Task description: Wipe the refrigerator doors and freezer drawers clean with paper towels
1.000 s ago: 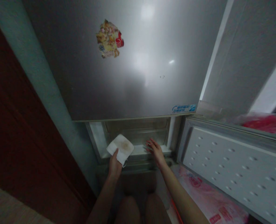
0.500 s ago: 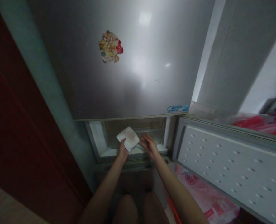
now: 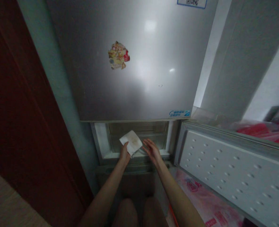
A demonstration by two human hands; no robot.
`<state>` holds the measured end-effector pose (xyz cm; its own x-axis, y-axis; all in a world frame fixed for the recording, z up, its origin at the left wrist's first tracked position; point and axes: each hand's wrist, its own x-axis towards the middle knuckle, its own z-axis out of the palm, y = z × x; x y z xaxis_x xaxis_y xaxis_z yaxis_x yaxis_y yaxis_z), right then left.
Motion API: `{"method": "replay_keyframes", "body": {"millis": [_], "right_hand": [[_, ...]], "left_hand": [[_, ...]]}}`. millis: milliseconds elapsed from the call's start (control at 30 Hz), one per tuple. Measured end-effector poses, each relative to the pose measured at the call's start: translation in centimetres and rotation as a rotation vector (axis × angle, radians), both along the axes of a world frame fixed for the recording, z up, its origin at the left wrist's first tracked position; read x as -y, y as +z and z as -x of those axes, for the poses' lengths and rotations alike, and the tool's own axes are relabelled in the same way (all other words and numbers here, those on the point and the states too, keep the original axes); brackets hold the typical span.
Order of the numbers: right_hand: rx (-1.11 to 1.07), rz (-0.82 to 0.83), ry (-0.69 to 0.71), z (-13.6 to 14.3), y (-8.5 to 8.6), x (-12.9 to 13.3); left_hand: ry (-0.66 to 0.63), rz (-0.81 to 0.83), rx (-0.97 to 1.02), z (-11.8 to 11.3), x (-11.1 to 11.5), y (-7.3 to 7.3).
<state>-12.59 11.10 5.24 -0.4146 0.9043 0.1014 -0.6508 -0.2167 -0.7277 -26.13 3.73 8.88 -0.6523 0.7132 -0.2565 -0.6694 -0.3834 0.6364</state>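
Note:
My left hand grips a folded white paper towel or cloth by its lower left edge, with the thumb on top. Brownish stains mark its upper face. Just to the right, my right hand has its fingers apart and holds nothing; its fingertips are close to the right corner of the white piece. Both hands are in front of the lower fridge compartment, where drawer fronts show behind them. Its door is swung wide to the right, showing a dimpled white inner panel.
Above hangs the closed silver upper door with a food sticker. A dark red wooden door stands at left. Pink plastic bags lie below the open door, and red bagged items sit behind it.
The camera view has shifted slightly, so the fridge sits a little lower and further right. Both hands stay in nearly the same place, the left still holding the white piece.

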Motion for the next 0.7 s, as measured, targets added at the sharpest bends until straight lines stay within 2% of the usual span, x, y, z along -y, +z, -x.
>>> {"method": "replay_keyframes", "body": {"millis": [467,700], "right_hand": [[0.017,-0.037,-0.116,-0.4,-0.5,2.0],[0.016,-0.062,-0.239,0.4,-0.9,2.4]], "left_hand": [[0.020,-0.022,-0.007,-1.4,2.0,-0.8],[0.052,-0.017,-0.003,-1.9,2.6,-1.1]]}}
